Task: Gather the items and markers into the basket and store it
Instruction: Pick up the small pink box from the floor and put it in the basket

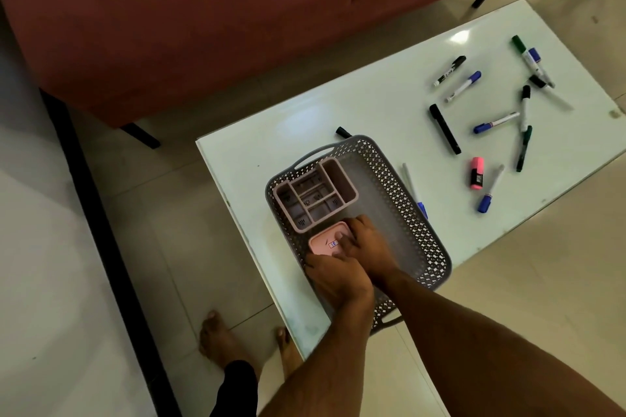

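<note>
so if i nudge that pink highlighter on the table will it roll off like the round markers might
Probably not: the pink highlighter looks flat-sided and stubby, so it should slide rather than roll. The glossy table may let it skid easily. It lies fairly near the table's edge, so push gently.

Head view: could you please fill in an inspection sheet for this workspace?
Surface: white table, glossy.
Job's things: grey basket holds pink organiser and pink box; markers and highlighter lie loose on table.
Clutter: nothing seen.
Grips: right hand holds box; left hand on its near end, fingers hidden.
Cables: nothing seen.
Surroundings: red sofa, tiled floor, bare feet.
</note>
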`<action>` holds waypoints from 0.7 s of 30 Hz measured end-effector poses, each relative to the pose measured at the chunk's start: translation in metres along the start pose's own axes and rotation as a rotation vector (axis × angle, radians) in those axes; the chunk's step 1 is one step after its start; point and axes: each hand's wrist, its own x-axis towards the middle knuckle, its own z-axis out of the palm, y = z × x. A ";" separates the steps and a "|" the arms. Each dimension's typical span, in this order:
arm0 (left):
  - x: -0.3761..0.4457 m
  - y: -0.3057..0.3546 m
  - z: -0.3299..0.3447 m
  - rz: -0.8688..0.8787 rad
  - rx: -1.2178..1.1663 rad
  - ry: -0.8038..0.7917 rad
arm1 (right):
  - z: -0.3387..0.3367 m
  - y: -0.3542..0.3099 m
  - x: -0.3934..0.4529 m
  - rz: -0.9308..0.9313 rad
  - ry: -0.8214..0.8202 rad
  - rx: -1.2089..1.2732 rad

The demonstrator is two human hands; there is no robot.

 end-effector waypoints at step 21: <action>0.117 0.205 -0.127 0.663 -0.145 0.111 | -0.122 -0.188 0.118 -0.036 0.374 0.028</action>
